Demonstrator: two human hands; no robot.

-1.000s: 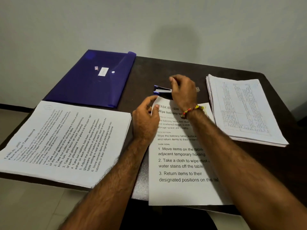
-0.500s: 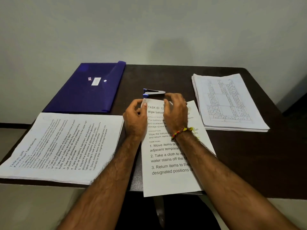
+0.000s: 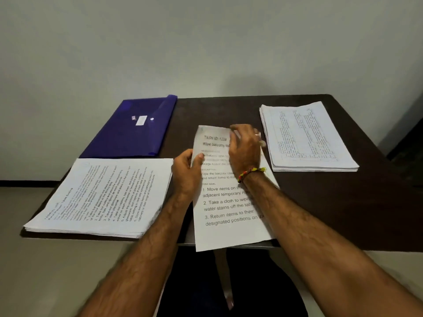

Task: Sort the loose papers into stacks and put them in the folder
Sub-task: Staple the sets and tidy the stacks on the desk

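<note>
Both forearms bare, no sleeves in frame, visible dark hair along both. Left hand (image 3: 186, 173): no ring, watch or band visible on it or on the left wrist. Right hand (image 3: 246, 148): beaded bracelet (image 3: 250, 173) on the wrist, thin strand, red, yellow and dark beads, with a short yellowish loose end sticking out on the outer side. Small glint on a right-hand finger, could be a ring (image 3: 258, 135), too blurred to confirm. Nails short where they show. Below the arms, dark clothing (image 3: 251, 289) over the lap, black or navy, no pattern or detail resolvable.
</note>
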